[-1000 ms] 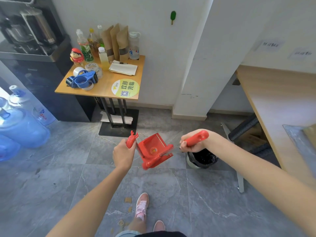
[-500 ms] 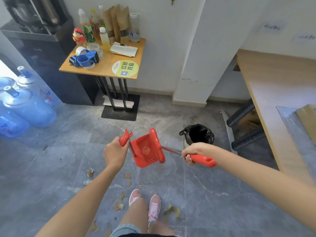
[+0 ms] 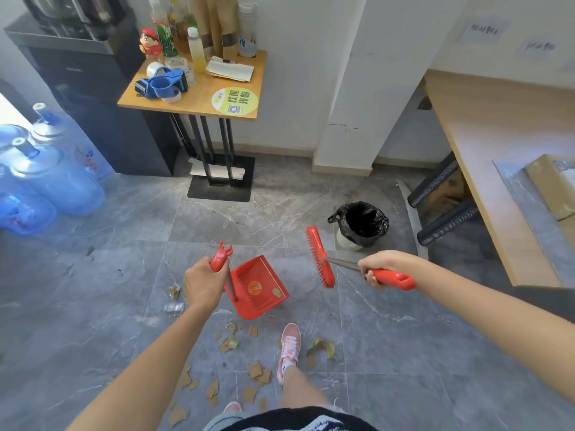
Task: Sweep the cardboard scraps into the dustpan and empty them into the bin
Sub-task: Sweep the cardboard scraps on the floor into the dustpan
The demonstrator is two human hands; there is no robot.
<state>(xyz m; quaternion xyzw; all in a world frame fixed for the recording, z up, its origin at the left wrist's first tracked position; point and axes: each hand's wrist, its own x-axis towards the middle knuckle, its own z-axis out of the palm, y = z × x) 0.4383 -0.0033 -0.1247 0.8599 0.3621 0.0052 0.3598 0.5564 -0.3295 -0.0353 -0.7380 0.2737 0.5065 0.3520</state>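
My left hand (image 3: 202, 283) grips the red handle of a red dustpan (image 3: 256, 287), which hangs tilted above the floor. My right hand (image 3: 378, 267) holds the red handle of a small red brush (image 3: 320, 258), its bristle head raised to the right of the pan and apart from it. Several brown cardboard scraps (image 3: 256, 373) lie scattered on the grey tiles below the pan, around my pink shoe (image 3: 289, 346). The bin (image 3: 361, 223), lined with a black bag, stands open on the floor beyond the brush.
A small wooden side table (image 3: 193, 102) on a black stand carries bottles and a tape dispenser. Blue water jugs (image 3: 53, 178) crowd the left. A wooden desk (image 3: 494, 169) runs along the right, with black chair legs (image 3: 441, 200) under it next to the bin.
The brush has come out of the dustpan and swung to the right, away from it. The view has tipped down, showing more scraps at my feet.
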